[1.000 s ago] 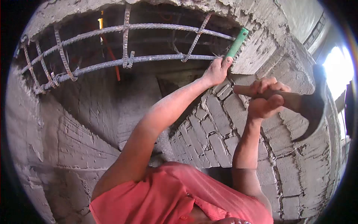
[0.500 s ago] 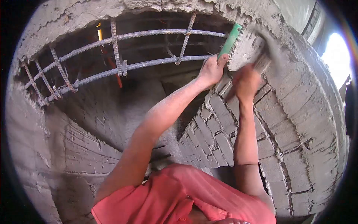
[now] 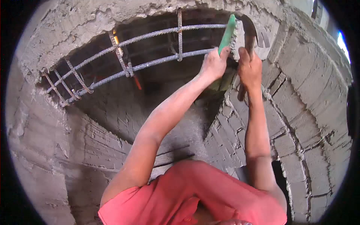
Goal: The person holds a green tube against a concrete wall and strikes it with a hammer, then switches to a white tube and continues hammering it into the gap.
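Observation:
My left hand (image 3: pixel 213 64) grips a green-handled chisel (image 3: pixel 227 33), its upper end set against broken concrete (image 3: pixel 237 40) at the edge of a hole in the wall. My right hand (image 3: pixel 250 69) holds a claw hammer by its wooden handle. The hammer head (image 3: pixel 254 30) is right at the chisel's top. Exposed rebar (image 3: pixel 150 50) runs across the hole, to the left of both hands.
A grey brick wall (image 3: pixel 300 112) curves down on the right. Rough concrete (image 3: pixel 93 18) frames the hole above, and darker brickwork (image 3: pixel 112 116) lies inside the opening. My pink shirt (image 3: pixel 195 195) fills the bottom of the view.
The hammer swung from a raised position at the right onto the chisel's top. My view shifted, so the hole and rebar sit further right.

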The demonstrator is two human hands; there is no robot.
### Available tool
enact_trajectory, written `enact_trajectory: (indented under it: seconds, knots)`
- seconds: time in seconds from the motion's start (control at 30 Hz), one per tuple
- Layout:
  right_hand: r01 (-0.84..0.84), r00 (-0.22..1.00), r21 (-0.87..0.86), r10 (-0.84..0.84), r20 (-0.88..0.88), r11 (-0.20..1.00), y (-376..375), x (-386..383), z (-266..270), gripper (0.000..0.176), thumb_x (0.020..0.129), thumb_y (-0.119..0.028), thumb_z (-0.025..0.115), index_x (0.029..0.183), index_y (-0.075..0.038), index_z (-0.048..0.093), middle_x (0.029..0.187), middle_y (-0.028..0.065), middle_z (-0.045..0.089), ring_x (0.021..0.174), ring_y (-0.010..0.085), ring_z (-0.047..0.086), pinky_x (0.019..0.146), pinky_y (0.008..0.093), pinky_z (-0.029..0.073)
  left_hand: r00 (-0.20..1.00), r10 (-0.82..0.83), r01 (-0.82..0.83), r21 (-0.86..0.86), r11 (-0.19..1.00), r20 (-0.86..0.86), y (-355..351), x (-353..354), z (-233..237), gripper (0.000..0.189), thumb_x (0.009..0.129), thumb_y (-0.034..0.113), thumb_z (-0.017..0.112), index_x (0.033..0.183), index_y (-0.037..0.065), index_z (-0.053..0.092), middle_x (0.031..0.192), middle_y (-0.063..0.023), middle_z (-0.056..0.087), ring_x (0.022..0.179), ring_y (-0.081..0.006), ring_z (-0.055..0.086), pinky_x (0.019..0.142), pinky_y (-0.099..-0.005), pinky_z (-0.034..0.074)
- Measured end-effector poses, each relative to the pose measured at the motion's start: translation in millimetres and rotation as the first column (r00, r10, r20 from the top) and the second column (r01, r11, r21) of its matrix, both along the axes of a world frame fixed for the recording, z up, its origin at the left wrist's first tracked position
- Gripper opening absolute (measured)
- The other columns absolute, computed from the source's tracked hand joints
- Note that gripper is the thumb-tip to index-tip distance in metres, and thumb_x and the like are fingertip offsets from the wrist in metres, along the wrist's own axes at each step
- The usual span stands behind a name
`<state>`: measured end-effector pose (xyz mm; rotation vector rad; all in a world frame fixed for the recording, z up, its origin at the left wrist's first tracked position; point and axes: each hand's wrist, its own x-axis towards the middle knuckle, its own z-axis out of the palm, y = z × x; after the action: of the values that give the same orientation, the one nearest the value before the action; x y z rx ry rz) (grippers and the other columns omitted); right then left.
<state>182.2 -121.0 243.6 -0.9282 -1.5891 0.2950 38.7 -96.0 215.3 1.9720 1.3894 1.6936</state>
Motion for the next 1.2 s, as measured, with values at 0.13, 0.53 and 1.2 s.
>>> enact_trajectory:
  seconds: [0.13,0.53,1.2]
  knots:
    - [-0.242,0.87,0.125,0.272,-0.412,0.962,-39,2,3,0.044,0.098,-0.047,0.048,0.083,-0.005,0.05,0.066,0.0035,0.053,0.061,0.0198,0.055,0.056,0.0342,0.047,0.998,0.045,-0.046,-0.018,0.999,-0.039,-9,14,6,0.059,0.099,0.055,0.037,0.099,0.0,0.058,0.087,-0.0299,0.062,0.092,-0.0506,0.058,0.078,-0.0537,0.045]
    - [-0.507,0.281,0.477,0.66,-0.696,0.718,-59,-7,-76,0.057,0.089,-0.063,0.055,0.104,-0.01,0.041,0.071,0.0063,0.047,0.054,0.0155,0.048,0.052,0.0313,0.047,0.822,0.254,-0.277,0.032,0.96,-0.51,-50,-34,42,0.055,0.097,0.056,0.044,0.092,0.002,0.052,0.067,-0.0251,0.059,0.074,-0.0485,0.061,0.062,-0.0526,0.046]
    - [-0.646,0.0,0.404,0.529,-0.848,0.647,-3,-64,-36,0.031,0.1,-0.031,0.046,0.081,-0.007,0.045,0.059,0.0035,0.044,0.043,0.0142,0.045,0.039,0.0295,0.042,0.64,0.418,-0.439,0.14,0.888,-0.645,-53,-20,71,0.042,0.098,0.04,0.05,0.088,0.0,0.055,0.068,-0.026,0.06,0.071,-0.0465,0.062,0.06,-0.0533,0.047]
